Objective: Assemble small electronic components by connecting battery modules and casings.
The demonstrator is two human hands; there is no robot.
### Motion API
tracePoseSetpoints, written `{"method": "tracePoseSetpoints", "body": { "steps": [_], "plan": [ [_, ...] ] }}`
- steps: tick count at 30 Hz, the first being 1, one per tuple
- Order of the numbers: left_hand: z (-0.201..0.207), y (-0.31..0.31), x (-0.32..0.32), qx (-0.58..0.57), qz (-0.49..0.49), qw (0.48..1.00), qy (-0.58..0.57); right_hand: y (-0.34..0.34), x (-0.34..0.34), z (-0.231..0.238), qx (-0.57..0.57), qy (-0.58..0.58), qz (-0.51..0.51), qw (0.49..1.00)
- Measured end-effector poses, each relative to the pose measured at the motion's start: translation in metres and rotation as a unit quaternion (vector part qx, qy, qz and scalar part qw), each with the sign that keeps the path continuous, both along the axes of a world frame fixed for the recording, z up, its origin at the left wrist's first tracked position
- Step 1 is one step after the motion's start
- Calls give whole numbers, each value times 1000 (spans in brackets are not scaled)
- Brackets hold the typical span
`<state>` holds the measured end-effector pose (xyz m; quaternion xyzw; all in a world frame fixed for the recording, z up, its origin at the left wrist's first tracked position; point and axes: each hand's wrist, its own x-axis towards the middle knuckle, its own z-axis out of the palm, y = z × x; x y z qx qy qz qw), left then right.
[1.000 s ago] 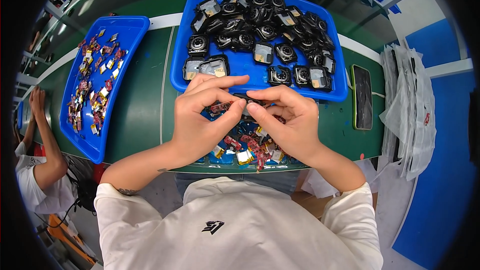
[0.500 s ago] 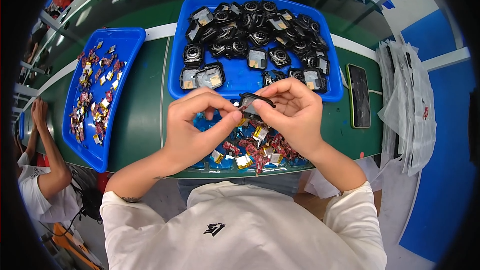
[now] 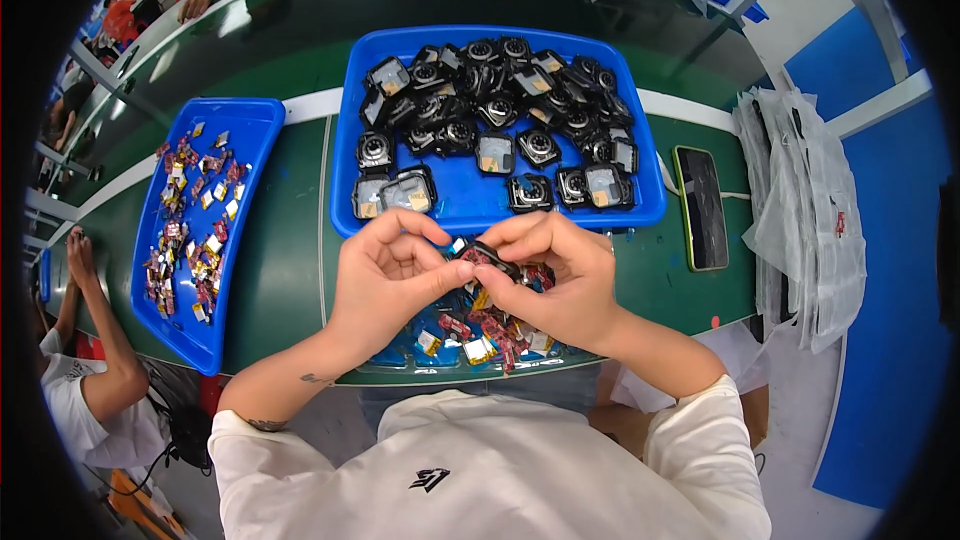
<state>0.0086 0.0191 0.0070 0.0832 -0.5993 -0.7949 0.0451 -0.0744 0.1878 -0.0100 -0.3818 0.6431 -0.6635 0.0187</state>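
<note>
Over the near edge of the bench, my two hands meet at a small black watch case (image 3: 499, 262). My right hand (image 3: 566, 280) grips it between thumb and fingers from the right. My left hand (image 3: 385, 278) closes on its left end, thumb tip against a red circuit board (image 3: 476, 255) that shows at the case. Fingers hide much of both parts. Beneath the hands lies a clear bluish tray (image 3: 398, 352) heaped with red circuit boards and silver battery cells (image 3: 480, 350) with yellow tape.
Beyond my hands a blue bin (image 3: 345, 170) holds many black watch cases. Another blue tray (image 3: 255, 155) on the left carries boards and cells. A phone (image 3: 703, 208) lies to the right, beside stacked plastic bags (image 3: 805, 220). A co-worker's arm (image 3: 105, 310) rests at far left.
The watch case has tilted in my hands, with its opening less visible. My left index finger has lifted from the thumb. The bench sits lower in view.
</note>
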Motion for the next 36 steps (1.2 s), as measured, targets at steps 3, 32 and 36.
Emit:
{"method": "tracePoseSetpoints", "body": {
  "steps": [3, 32, 36],
  "plan": [
    [-6, -1, -1, -28, -21, 999, 1, 2, 2, 2, -6, -73, 21, 997],
    [27, -97, -119, -526, 239, 811, 89, 15, -27, 17, 187, 297, 14, 936],
    [20, -34, -52, -314, 55, 938, 136, 19, -28, 14, 102, -43, 43, 993]
  ]
}}
